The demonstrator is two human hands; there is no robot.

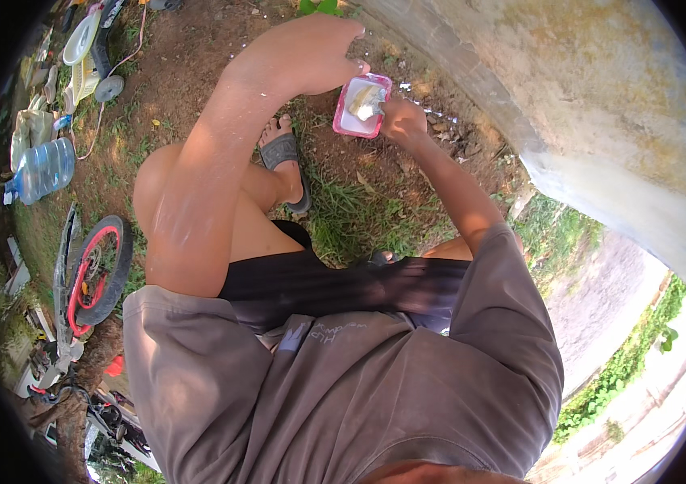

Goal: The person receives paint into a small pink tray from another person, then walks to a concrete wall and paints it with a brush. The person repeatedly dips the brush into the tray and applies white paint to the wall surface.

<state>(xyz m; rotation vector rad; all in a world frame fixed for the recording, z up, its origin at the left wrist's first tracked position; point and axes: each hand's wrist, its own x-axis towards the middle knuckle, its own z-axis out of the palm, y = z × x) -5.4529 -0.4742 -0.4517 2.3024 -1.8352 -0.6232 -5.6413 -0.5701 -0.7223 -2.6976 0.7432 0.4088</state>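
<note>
A pink-rimmed tray (339, 115) with white paint-like liquid in it is in front of me, above or on the bare soil beside the wall. In the tray lies the pale, white-smeared head of what looks like a paintbrush (367, 101). My right hand (404, 123) is closed at the tray's right side around the brush's hidden handle end. My left hand (310, 54) reaches over from the left, back upward. Its thumb tip meets or overlaps the tray's top rim, while the fingers spread apart beyond it. Pale specks mark the left forearm.
A weathered wall (560, 78) rises on the right. My sandalled foot (282, 154) stands on soil and grass. Leftward are a large clear blue water bottle (47, 171), a white basin (82, 39), a cord (137, 51) and a bike wheel with red parts (104, 272).
</note>
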